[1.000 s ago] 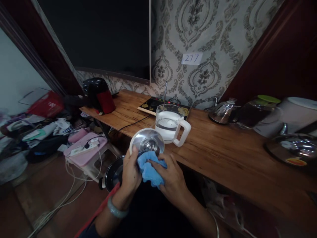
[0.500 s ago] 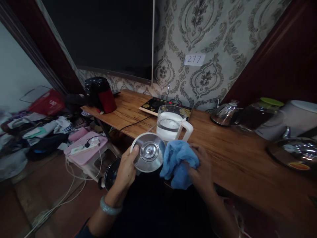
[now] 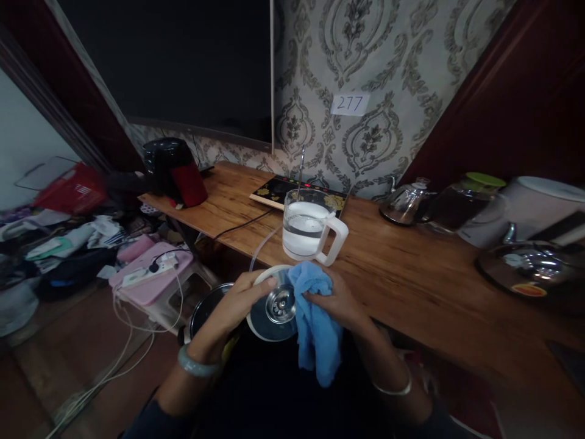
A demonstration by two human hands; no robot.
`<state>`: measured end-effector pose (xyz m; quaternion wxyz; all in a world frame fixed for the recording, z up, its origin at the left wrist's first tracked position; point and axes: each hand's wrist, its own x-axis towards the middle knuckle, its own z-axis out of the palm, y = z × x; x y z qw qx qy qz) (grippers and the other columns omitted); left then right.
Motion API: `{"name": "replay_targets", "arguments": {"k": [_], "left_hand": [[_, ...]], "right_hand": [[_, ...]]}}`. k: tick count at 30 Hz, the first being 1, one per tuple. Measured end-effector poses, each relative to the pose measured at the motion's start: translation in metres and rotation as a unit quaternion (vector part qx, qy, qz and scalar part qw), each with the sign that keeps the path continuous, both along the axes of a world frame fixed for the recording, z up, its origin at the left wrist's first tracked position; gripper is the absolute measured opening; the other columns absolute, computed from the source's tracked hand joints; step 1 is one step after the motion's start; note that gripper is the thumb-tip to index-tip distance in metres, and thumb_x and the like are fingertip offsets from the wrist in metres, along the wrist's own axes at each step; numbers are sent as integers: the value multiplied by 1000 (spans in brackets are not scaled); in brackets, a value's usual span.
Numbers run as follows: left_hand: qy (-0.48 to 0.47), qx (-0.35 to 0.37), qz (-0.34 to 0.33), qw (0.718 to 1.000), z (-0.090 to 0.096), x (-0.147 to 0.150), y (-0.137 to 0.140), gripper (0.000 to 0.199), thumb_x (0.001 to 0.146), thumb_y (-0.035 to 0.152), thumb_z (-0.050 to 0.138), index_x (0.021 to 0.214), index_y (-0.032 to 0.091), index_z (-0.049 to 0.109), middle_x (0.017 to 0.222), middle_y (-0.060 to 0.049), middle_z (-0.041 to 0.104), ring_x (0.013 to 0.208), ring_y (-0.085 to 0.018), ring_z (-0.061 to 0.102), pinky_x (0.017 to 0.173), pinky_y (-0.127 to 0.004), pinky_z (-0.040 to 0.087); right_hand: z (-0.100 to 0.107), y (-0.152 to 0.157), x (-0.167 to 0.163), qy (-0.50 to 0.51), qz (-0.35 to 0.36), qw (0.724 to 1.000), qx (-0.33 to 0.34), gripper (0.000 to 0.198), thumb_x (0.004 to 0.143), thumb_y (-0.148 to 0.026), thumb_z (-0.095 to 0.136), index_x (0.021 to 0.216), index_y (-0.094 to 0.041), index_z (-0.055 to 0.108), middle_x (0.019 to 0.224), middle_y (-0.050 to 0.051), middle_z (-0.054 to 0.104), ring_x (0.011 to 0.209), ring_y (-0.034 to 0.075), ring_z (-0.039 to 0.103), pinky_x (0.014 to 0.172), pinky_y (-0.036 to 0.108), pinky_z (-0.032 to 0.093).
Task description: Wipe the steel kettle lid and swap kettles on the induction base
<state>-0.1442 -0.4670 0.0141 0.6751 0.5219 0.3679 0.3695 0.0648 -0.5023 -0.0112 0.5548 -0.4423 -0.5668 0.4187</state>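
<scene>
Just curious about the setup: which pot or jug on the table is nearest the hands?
The white-handled glass jug, just beyond the blue cloth; the green-lidded jug and shiny metal pots stand farther right.

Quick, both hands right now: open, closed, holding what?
Left hand: closed on the edge of the white-rimmed disc.
Right hand: closed on the blue cloth, which overlaps the disc.

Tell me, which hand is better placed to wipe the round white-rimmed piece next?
The right hand, I'd say: it holds the blue cloth, which overlaps one side of the round piece. The left hand grips the piece's rim, so it seems better suited to steadying.
</scene>
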Motion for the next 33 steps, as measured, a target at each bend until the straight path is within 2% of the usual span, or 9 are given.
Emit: {"name": "replay_targets", "arguments": {"k": [4, 7, 10, 14, 17, 20, 24, 29, 33], "left_hand": [[-36, -5, 27, 999, 2, 4, 10, 37, 67, 47, 84, 87, 16, 83, 74, -11, 77, 61, -22, 68, 58, -30, 55], [-89, 4, 55, 995, -2, 11, 3, 47, 68, 48, 83, 101, 15, 81, 90, -13, 79, 78, -26, 73, 69, -31, 57], [-110, 37, 105, 988, -19, 23, -15, 51, 69, 42, 85, 113, 17, 77, 107, -11, 78, 98, -28, 72, 85, -32, 56], [-104, 3, 225, 969, -46, 37, -35, 47, 70, 42, 86, 108, 17, 75, 102, -8, 79, 94, -24, 72, 84, -31, 56], [-147, -30, 248, 957, -49, 38, -33, 47, 70, 47, 85, 103, 16, 75, 95, -7, 79, 85, -22, 72, 81, -32, 58], [-152, -26, 235, 960, -38, 29, -25, 46, 65, 45, 89, 96, 14, 77, 85, -7, 78, 77, -21, 72, 75, -31, 58], [-110, -35, 211, 971, -23, 15, -16, 46, 63, 43, 90, 94, 12, 77, 81, -8, 77, 76, -23, 72, 70, -30, 58], [-47, -8, 121, 992, -22, 11, -14, 43, 70, 42, 85, 100, 12, 77, 85, -8, 77, 75, -20, 70, 70, -27, 55], [9, 37, 28, 999, -21, 9, -13, 37, 77, 41, 80, 102, 13, 78, 82, -7, 76, 72, -19, 67, 67, -27, 53]], "right_hand": [[-5, -5, -7, 86, -115, 989, -47, 22, 62, -32, 79, 80, -21, 72, 71, -2, 74, 62, 17, 67, 61, 29, 56], [-9, -7, -9, 152, -187, 967, -83, 23, 61, -37, 79, 74, -21, 69, 66, -3, 70, 57, 16, 63, 57, 29, 54], [-14, -7, -14, 218, -232, 942, -110, 27, 60, -40, 81, 77, -22, 69, 67, -2, 70, 59, 17, 63, 58, 30, 55], [-23, -10, -26, 258, -233, 930, -119, 31, 60, -42, 81, 81, -22, 71, 72, -2, 72, 64, 18, 66, 63, 31, 56], [-28, -12, -29, 218, -216, 945, -110, 28, 64, -41, 79, 82, -21, 72, 73, -1, 74, 66, 19, 66, 64, 31, 55], [-32, -15, -18, 116, -228, 964, -73, 25, 64, -36, 76, 84, -21, 74, 75, 1, 76, 69, 21, 68, 69, 34, 57], [-25, -20, 9, -6, -282, 959, 10, 36, 68, -32, 71, 102, -21, 76, 104, 8, 79, 97, 30, 72, 90, 46, 57], [5, -20, 20, -164, -151, 964, 143, 46, 75, -23, 69, 120, -27, 73, 134, 9, 66, 126, 32, 61, 106, 50, 49], [13, -8, 15, -198, -39, 972, 122, 54, 76, -24, 70, 129, -27, 67, 134, 9, 67, 124, 31, 63, 106, 50, 49]]}}
